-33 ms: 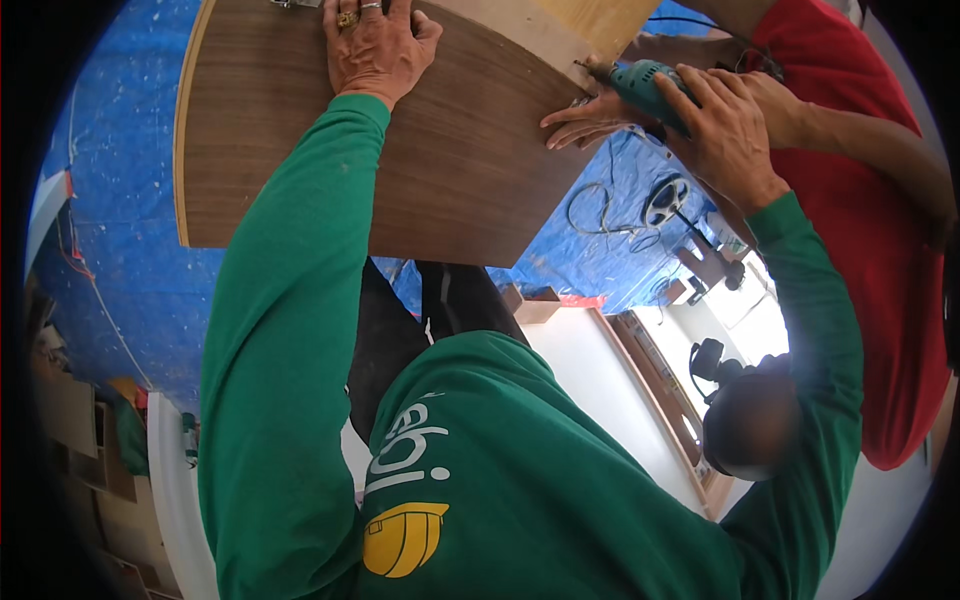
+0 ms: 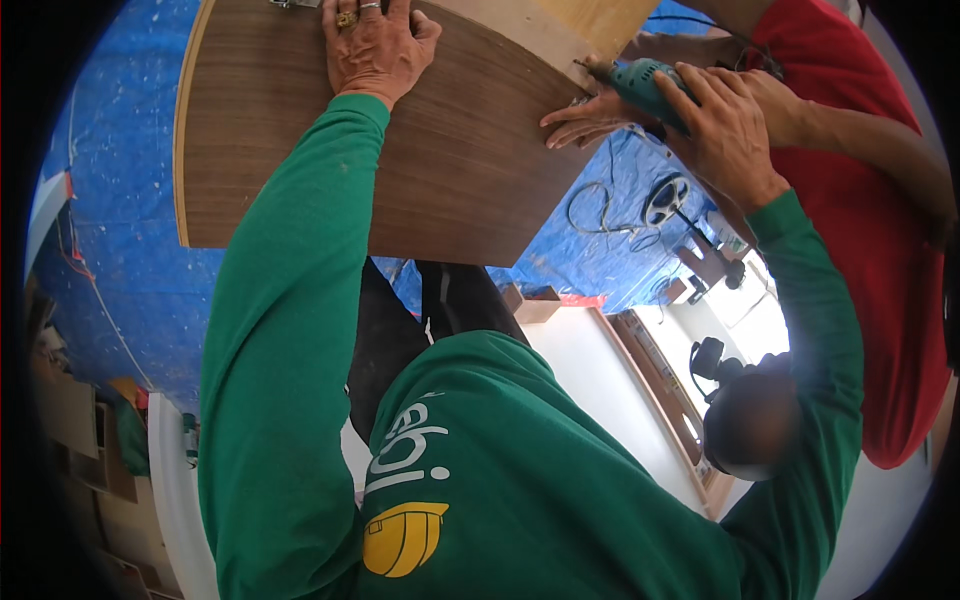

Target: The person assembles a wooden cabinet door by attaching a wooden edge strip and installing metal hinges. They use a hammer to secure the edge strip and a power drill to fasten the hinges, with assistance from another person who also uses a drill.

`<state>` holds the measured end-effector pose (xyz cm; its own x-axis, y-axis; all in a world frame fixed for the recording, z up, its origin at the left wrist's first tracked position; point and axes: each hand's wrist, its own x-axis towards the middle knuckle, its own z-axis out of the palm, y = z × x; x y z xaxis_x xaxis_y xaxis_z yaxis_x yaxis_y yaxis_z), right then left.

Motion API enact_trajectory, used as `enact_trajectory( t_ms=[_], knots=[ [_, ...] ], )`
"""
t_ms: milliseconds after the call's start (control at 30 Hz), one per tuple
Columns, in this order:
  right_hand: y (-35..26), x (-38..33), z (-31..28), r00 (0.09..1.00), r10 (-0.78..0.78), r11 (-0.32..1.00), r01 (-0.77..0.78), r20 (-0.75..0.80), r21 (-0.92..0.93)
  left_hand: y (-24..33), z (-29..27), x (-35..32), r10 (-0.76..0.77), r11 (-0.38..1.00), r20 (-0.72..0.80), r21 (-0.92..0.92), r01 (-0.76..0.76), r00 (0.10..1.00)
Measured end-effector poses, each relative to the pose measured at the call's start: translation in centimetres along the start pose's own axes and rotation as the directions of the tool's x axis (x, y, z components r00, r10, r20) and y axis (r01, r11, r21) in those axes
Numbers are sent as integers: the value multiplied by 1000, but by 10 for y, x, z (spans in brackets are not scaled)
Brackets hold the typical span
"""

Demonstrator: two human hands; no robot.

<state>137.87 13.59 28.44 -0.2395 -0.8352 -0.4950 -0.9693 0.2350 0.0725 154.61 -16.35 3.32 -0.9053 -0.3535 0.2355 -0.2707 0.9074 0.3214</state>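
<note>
Two bare hands in green sleeves work over one brown panel (image 2: 455, 170), which lies at the upper middle, above two dark-clad legs (image 2: 470, 300). The left hand (image 2: 378, 55) presses on the panel near the top, with two rings (image 2: 346, 19) showing; its fingers lie close together, not pinching, their tips cut off by the edge of view. One metal fitting (image 2: 298, 3) sits to its left.

The right hand (image 2: 722, 130) holds one teal drill (image 2: 645, 88), fingers slightly spread and bent over the body; I cannot tell where the thumb is. The drill's tip is near the panel's upper right edge. Beneath it, a third hand (image 2: 585, 118), not the wearer's, spreads its fingers over that edge.

One person in a red shirt (image 2: 850, 250) stands at the right. One blue sheet (image 2: 130, 210) covers the floor, with one wheel-like thing (image 2: 665, 200) on it.
</note>
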Motion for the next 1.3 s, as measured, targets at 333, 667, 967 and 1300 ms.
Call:
enact_trajectory(
  t_ms=[333, 667, 967, 1300],
  knots=[
    [-1, -3, 2, 1000, 10, 1000, -10, 22, -29, 0, 1, 0, 2, 1000, 32, 3, -2, 999],
    [-1, -2, 3, 1000, -3, 1000, 3, -3, -29, 2, -1, 1, 0, 1000, 34, 9, 0, 999],
    [-6, 3, 3, 1000, -16, 1000, 15, -26, -14, 0, 0, -1, -4, 999, 0, 32, 4, 1000],
    [-4, 1, 4, 996, -69, 996, 65, -58, -67, -2, 7, -1, -10, 999, 7, 47, 10, 1000]
  ],
)
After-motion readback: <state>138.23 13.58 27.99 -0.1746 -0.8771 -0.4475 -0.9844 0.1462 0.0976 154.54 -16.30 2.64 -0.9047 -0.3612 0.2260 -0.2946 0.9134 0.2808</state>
